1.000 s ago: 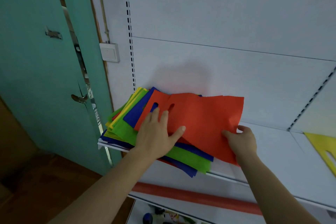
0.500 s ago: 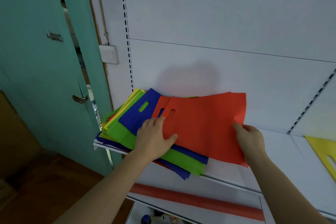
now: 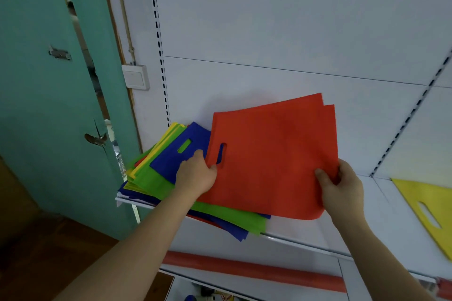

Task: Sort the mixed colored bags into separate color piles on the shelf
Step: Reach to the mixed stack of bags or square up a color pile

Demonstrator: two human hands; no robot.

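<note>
A red bag [image 3: 271,159] is lifted and tilted above the white shelf [image 3: 305,234]. My right hand [image 3: 340,188] grips its lower right corner, thumb on top. My left hand [image 3: 195,173] pinches its left edge beside the handle slot. A second red edge shows behind its top right corner. Under and left of it lies the mixed pile [image 3: 156,178] of blue, green, yellow and red bags, with a blue bag [image 3: 178,154] on top. A yellow bag [image 3: 430,210] lies alone on the shelf at the far right.
The white back panel [image 3: 269,32] with slotted uprights rises behind the shelf. A teal door [image 3: 49,105] and a wall switch [image 3: 135,77] stand to the left. A red strip [image 3: 244,269] runs along the front of the shelf below. Bare shelf surface lies between the piles.
The red bag has come up off the pile and moved right, tilting upward. My left hand went from lying flat on it to pinching its left edge. The blue bag beneath is uncovered.
</note>
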